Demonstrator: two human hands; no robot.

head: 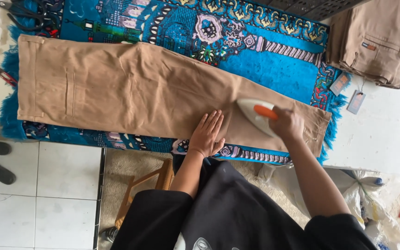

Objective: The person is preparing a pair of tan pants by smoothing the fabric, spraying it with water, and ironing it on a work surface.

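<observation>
- Right hand (287,124) grips the iron (257,115) by its orange handle; lingering could scorch the tan trousers (130,88).
- Left hand (207,134), open and flat on the cloth just beside the iron, risks a burn.

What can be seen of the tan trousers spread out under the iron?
The tan cotton-looking trousers lie flat and folded lengthwise on a blue patterned fringed rug, waistband at the picture's left, hem at the right. A stitched pocket seam shows near the waist; faint creases run along the leg. The left hand presses flat on the lower leg, while the right hand grips the white iron with orange handle resting on the cloth near the hem.
</observation>
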